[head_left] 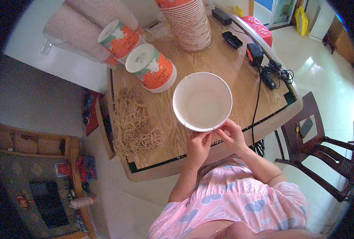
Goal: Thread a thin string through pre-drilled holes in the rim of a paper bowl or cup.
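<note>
A round paper bucket (pixel 203 101), white inside, stands at the near part of the wooden table with its mouth toward me. A thin cord (pixel 187 99) runs down the left side of its opening. Both my hands are at the near rim: my left hand (pixel 199 148) pinches with thumb and fingers at the left, and my right hand (pixel 233 137) pinches just right of it. A short bit of cord shows at the rim between them; whether the fingertips also grip cord is too small to tell. Left of the bucket lies a loose heap of tan cords (pixel 135 125).
Orange printed paper buckets (pixel 159 73) sit in short stacks beyond the cords. A tall stack of buckets (pixel 191 26) rises at the back, with bagged stacks (pixel 75 34) at far left. Black chargers and cables (pixel 268 75) lie at right. A dark wooden chair (pixel 308 127) stands beside the table.
</note>
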